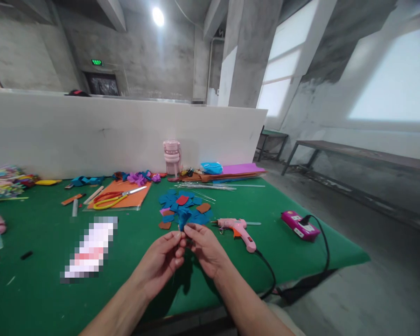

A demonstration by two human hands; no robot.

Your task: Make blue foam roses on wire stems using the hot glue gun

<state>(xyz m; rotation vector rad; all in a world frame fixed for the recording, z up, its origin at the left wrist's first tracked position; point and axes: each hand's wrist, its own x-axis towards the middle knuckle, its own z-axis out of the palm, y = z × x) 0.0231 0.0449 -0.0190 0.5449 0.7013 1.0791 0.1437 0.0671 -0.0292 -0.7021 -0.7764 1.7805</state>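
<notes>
Both of my hands meet over the near middle of the table, pinching the lower end of a blue felt flower [184,215]. My left hand [164,259] grips it from the left with the fingers curled in. From the right, my right hand [206,246] closes thumb and fingertips at the flower's base. My fingers hide most of what lies below the petals. Just behind the flower spread loose blue felt petals [200,217], with a red piece [182,200] and a few brown ones among them. To the right lies a pink hot glue gun [238,227] with a glue stick in its back.
Scissors [114,199] rest on an orange sheet [137,198] at the left back. Thin wires [210,186] lie behind the petals, near a pink bottle [172,158]. A purple power strip [299,226] sits at right; the glue gun's cable [271,267] runs over the front edge.
</notes>
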